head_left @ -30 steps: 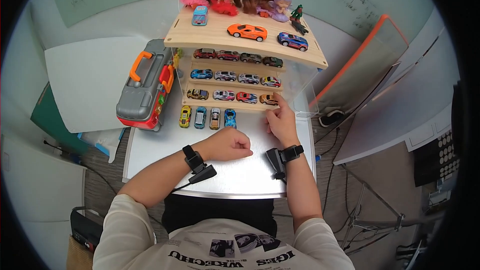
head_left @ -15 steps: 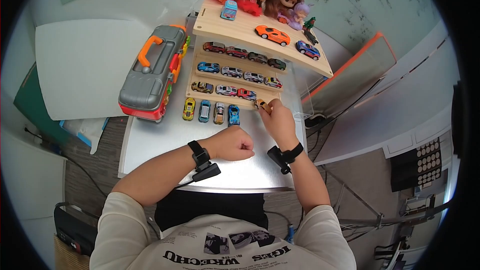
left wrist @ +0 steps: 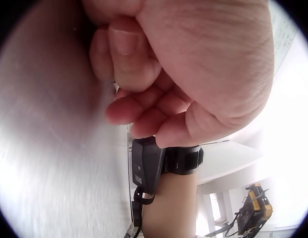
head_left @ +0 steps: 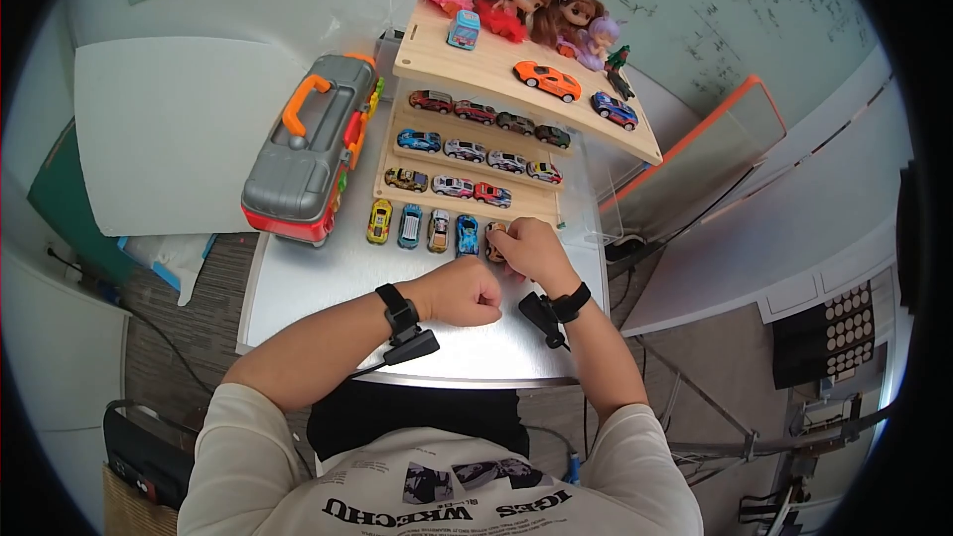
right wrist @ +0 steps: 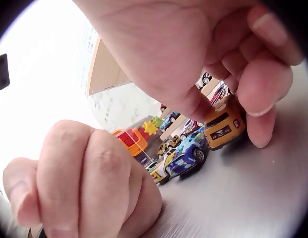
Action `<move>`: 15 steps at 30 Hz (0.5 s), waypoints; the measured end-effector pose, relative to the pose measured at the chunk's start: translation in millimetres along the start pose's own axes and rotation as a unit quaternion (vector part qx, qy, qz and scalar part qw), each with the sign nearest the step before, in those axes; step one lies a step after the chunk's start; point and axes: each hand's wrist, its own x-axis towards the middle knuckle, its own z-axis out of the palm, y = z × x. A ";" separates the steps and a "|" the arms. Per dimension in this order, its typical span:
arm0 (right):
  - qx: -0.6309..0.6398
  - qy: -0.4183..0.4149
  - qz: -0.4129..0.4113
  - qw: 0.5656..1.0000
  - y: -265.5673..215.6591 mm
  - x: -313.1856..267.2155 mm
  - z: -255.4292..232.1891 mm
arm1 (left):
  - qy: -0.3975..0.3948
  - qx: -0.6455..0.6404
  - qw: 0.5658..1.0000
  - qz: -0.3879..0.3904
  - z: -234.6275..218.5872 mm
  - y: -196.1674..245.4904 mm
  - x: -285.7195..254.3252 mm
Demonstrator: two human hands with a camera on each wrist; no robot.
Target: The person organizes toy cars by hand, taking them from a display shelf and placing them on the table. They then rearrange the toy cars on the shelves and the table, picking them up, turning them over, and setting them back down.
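Note:
My right hand (head_left: 536, 250) pinches an orange-tan toy car (right wrist: 224, 130) between thumb and fingers, low over the metal tabletop. This car stands at the right end of a front row, beside a blue camouflage toy car (head_left: 468, 236). Further left in that row are a white-and-tan toy car (head_left: 438, 231), a light-blue one (head_left: 410, 226) and a yellow one (head_left: 379, 222). My left hand (head_left: 457, 293) rests on the tabletop with its fingers loosely curled and nothing in them. Behind the row, the lowest wooden step (head_left: 536, 212) carries three toy cars at its left and middle.
Two higher steps hold more toy cars under a wooden top board (head_left: 496, 50). On that board sit several dolls, a blue toy van (head_left: 464, 30), an orange car (head_left: 547, 80) and a blue car (head_left: 614, 111). A grey toy case (head_left: 303, 159) with an orange handle stands left.
My right hand has taken the orange-tan car from the right end of the lowest step and brought it down beside the blue car. The head view has turned slightly. My left hand stays put.

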 end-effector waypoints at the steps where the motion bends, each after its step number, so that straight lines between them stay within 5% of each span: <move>1: 0.021 -0.001 -0.001 1.000 -0.2 1.8 -0.5 | 0.000 0.002 1.000 -0.001 0.1 0.1 0.1; 15: 0.113 0.012 -0.022 0.993 22.8 14.3 13.3 | -0.010 0.017 1.000 0.000 0.5 -1.7 2.5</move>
